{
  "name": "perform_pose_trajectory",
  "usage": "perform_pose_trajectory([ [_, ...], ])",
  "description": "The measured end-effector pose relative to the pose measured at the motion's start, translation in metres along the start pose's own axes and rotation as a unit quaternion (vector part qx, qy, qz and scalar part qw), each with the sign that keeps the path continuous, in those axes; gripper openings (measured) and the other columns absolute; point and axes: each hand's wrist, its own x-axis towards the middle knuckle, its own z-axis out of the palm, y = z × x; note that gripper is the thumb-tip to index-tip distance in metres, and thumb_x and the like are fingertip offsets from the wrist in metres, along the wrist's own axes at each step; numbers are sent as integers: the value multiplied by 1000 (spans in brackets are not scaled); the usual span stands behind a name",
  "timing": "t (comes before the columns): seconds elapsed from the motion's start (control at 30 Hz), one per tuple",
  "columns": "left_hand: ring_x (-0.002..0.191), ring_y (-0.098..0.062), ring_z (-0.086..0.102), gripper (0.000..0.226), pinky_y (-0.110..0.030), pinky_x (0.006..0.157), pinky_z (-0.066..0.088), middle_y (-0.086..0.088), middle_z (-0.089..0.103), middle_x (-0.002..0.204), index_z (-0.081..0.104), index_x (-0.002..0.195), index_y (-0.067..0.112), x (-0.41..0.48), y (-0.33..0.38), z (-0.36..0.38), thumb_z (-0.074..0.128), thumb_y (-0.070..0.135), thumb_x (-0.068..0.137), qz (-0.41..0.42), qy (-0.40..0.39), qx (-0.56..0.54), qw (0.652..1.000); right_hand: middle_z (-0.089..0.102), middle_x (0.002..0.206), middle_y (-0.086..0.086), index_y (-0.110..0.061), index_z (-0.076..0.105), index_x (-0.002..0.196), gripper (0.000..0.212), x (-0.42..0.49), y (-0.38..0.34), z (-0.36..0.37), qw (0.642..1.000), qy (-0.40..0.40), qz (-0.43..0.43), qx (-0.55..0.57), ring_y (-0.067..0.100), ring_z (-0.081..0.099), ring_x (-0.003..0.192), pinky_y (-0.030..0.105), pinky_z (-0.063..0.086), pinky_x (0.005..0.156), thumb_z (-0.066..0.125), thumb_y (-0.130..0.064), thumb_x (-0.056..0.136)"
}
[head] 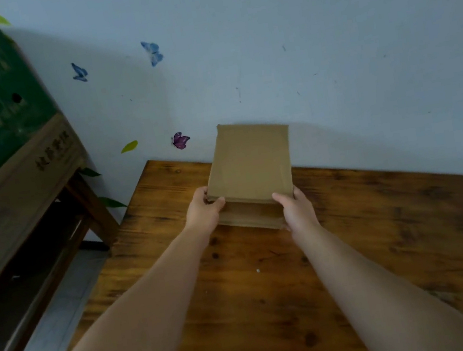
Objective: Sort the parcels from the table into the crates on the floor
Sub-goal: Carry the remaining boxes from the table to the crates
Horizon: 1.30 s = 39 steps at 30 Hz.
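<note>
Left hand [204,210] and right hand [295,206] are pinching the parcel [247,157] at near corners (a shallow hold), so it is risking slipping free.

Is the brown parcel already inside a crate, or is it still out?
Still out. The left hand and the right hand grip the brown parcel over the wooden table, close to the wall.

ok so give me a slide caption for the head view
Left hand and right hand hold a brown parcel by its near corners at a wooden table.
</note>
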Motion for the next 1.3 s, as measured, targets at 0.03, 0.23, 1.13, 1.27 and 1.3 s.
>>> perform_pose_trajectory([
  [0.03,109,-32,56,37,-44,89,47,-5,57,120,44,129,20,-6,0,-2,54,20,94,6,2,-8,1000,52,121,-8,-29,45,139,49,-4,-2,-2,1000,-5,-13,0,17,48,108,40,42,97,58,-26,92],
  [0.23,87,-4,56,25,-22,67,45,9,60,101,49,113,30,-35,13,-23,59,23,91,83,34,-64,994,53,132,-6,-29,46,139,51,-31,-19,-7,996,-38,-80,-7,19,48,121,35,40,96,59,-39,91],
  [1.13,78,-19,66,17,-32,68,54,-4,70,87,66,86,19,-84,63,-78,72,34,80,73,91,-162,980,60,110,-16,-25,47,133,73,-87,-40,-22,949,-149,-255,-110,11,56,111,28,47,92,82,-36,69],
  [1.27,90,-11,65,39,-34,73,49,7,71,98,60,116,28,-98,62,-78,63,46,81,130,-72,-138,979,66,114,-9,-25,56,126,77,-88,-44,-23,966,-127,-225,-19,14,61,109,39,51,93,76,-56,58],
  [1.3,92,-8,64,49,-32,71,48,9,69,103,56,123,31,-100,59,-77,64,46,77,135,-100,-120,978,66,112,-10,-26,58,123,75,-88,-46,-23,966,-120,-227,-14,12,61,108,35,51,92,75,-58,57],
])
